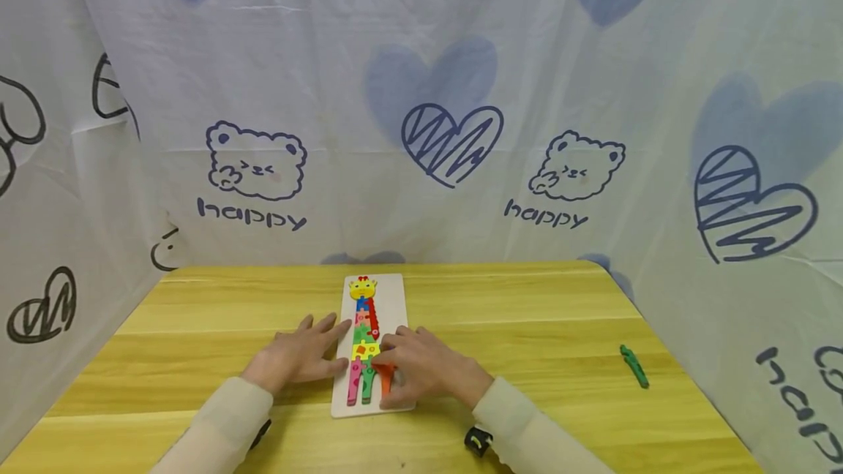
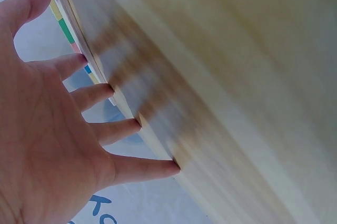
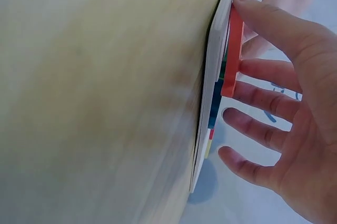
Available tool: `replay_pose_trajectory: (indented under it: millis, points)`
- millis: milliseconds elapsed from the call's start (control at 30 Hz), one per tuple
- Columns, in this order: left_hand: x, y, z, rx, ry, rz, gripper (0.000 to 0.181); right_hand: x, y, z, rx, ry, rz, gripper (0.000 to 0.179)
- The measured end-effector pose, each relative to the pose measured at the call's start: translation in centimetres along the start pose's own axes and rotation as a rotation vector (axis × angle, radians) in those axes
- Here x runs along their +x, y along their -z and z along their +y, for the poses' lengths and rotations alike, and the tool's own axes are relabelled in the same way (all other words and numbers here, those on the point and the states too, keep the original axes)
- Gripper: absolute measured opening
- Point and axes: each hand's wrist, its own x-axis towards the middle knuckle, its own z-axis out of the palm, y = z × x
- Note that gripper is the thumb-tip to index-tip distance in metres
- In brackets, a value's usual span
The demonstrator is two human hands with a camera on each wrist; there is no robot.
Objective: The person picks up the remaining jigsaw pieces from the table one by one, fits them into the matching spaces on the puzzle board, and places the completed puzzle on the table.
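Note:
A pale puzzle board (image 1: 391, 297) lies on the table with a colourful giraffe puzzle (image 1: 363, 351) on it, its yellow head at the far end. Between thumb and fingers, my right hand (image 1: 431, 366) pinches an orange puzzle piece (image 3: 235, 58) at the giraffe's near right side; whether the piece lies flat in its slot is unclear. My left hand (image 1: 299, 357) rests at the board's left edge, fingers spread and fairly straight. In the left wrist view its fingertips (image 2: 131, 125) line up along the board's side and the table, holding nothing.
A loose green puzzle piece (image 1: 634, 366) lies far to the right on the wood-grain table (image 1: 527, 313). Behind and at the sides hang white curtains (image 1: 342, 167) printed with hearts and bears.

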Motion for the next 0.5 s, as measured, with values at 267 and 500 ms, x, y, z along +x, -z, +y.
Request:
replay_pose_trajectory:
  millis: [267, 500]
  points:
    - [0.19, -0.15, -0.09, 0.004, -0.002, 0.003, 0.08, 0.0, -0.04, -0.04, 0.002, 0.002, 0.004, 0.061]
    - [0.12, -0.14, 0.01, -0.001, -0.001, 0.0, 0.079, -0.16, 0.04, -0.04, -0.005, -0.013, 0.004, 0.062]
